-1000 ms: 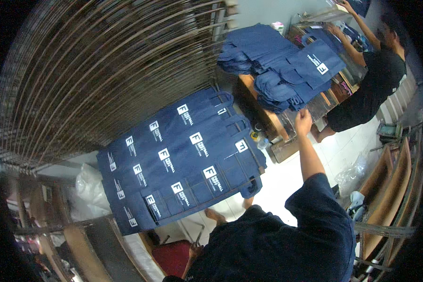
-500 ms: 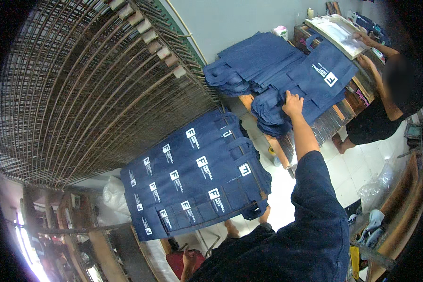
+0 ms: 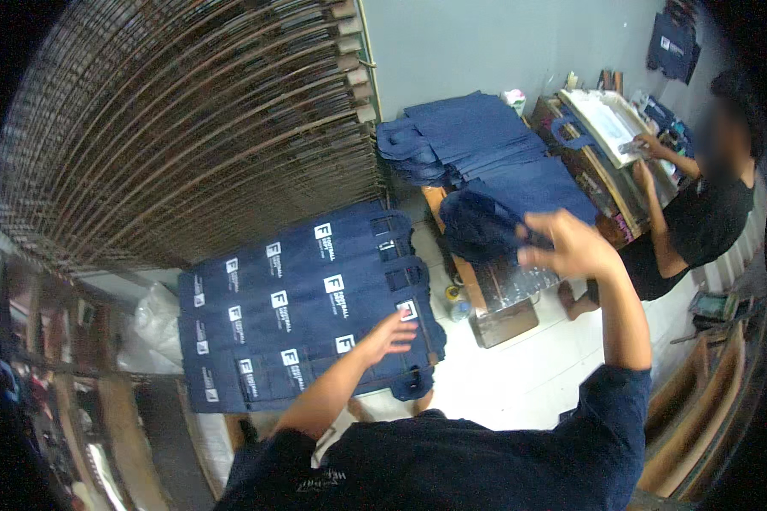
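Observation:
My left hand (image 3: 389, 336) is stretched out with its fingers spread, over the near right part of a layer of navy fabric bags (image 3: 302, 272) with white prints, spread on a wire rack. It holds nothing that I can see. My right hand (image 3: 575, 245) is raised, slightly smeared by motion, with thumb and fingers curved apart. Its fingertips are close to the dark, blurred near end of a navy bag pile (image 3: 511, 162) on a low table; whether they touch the fabric is unclear. No white print shows on top of that pile.
A tall stack of wire racks (image 3: 230, 128) rises at the far left. To the right, a co-worker (image 3: 699, 213) handles a screen-printing frame (image 3: 601, 123) over a workbench, with a navy bag handle (image 3: 567, 132) beside it. Clear plastic (image 3: 153, 328) lies left of the printed bags. White tiled floor (image 3: 494, 375) shows between.
My left hand has come up over the printed bags. The right hand has left the pile's handles, and the printed bag no longer shows on top. The co-worker's frame is lower; my view has shifted.

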### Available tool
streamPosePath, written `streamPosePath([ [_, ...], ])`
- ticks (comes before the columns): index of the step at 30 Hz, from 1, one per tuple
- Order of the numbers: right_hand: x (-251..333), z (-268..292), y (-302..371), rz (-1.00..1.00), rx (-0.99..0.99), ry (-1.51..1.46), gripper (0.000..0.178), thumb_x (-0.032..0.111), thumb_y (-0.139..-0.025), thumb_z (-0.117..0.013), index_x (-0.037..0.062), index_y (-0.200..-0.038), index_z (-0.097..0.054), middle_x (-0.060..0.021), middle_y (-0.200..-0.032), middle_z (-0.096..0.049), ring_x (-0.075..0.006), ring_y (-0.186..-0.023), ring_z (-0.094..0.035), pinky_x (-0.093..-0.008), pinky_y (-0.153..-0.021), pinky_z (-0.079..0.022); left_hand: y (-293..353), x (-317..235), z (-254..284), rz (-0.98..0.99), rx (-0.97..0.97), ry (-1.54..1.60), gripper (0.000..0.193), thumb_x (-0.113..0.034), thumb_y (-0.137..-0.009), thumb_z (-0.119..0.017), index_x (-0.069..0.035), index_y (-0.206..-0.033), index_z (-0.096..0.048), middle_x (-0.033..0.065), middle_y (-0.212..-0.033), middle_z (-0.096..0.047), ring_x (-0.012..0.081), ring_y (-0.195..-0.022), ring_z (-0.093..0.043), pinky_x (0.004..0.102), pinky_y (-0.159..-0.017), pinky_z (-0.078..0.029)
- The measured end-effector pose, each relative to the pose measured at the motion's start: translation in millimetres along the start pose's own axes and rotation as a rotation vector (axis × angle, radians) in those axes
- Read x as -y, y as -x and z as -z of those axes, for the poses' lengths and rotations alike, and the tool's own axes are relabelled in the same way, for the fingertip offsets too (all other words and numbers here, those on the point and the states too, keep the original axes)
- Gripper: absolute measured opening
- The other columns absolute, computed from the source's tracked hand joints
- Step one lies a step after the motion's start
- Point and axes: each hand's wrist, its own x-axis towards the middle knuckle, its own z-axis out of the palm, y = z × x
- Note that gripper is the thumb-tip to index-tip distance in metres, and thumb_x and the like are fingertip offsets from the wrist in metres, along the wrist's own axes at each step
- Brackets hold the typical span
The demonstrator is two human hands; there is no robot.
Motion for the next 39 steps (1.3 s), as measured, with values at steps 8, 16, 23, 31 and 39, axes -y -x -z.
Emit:
streamPosePath([
  [8,147.9,12.3,79.3,0.198,0.337,0.214,0.025,0.004,-0.051,-0.059,0.0042,-0.076,-0.059,-0.0098,-0.068,-0.057,-0.0281,-0.070,-0.057,-0.0398,-0.071,-0.042,-57.7,-68.9,-60.4,-0.164,0.453,0.568,0.116,-0.088,-0.055,-0.036,-0.004,-0.134,-0.028,0.0207,-0.134,-0.032,0.0369,-0.122,-0.033,0.0483,-0.098,-0.030],
  [16,251.0,-27.7,53.5,0.261,0.235,0.392,0.014,0.007,-0.046,-0.054,0.0049,-0.060,-0.050,-0.0087,-0.055,-0.045,-0.0282,-0.056,-0.046,-0.0380,-0.058,-0.035,-70.8,27.0,-71.7,0.028,0.303,0.645,0.127,-0.096,-0.041,-0.028,0.008,-0.111,-0.048,0.0239,-0.097,-0.053,0.0371,-0.089,-0.052,0.0521,-0.084,-0.038],
  [23,355.4,-44.6,7.3,0.158,0.295,0.391,0.029,0.008,-0.060,-0.047,0.0017,-0.087,-0.054,-0.0168,-0.081,-0.049,-0.0342,-0.075,-0.048,-0.0414,-0.068,-0.039,0.3,80.5,-36.3,-0.034,0.334,0.402,0.020,-0.030,-0.072,-0.055,-0.010,-0.077,-0.057,0.0050,-0.069,-0.056,0.0167,-0.058,-0.053,0.0303,-0.055,-0.044],
  [31,318.5,-112.9,-39.0,0.146,0.236,0.354,0.023,-0.003,-0.053,-0.050,0.0003,-0.073,-0.060,-0.0153,-0.090,-0.058,-0.0335,-0.097,-0.051,-0.0412,-0.088,-0.038,191.3,81.1,219.5,-0.564,-0.200,0.911,0.028,-0.015,-0.077,-0.055,-0.005,-0.103,-0.055,0.0088,-0.102,-0.059,0.0237,-0.097,-0.055,0.0444,-0.085,-0.040],
  [39,223.9,-331.1,-97.5,0.130,-0.006,0.112,0.030,-0.004,-0.060,-0.054,0.0109,-0.082,-0.067,-0.0116,-0.067,-0.058,-0.0275,-0.064,-0.055,-0.0368,-0.063,-0.044,359.6,189.8,325.4,-0.690,-0.854,0.959,0.017,-0.006,-0.075,-0.065,-0.013,-0.078,-0.050,0.0012,-0.082,-0.056,0.0148,-0.079,-0.054,0.0319,-0.068,-0.044],
])
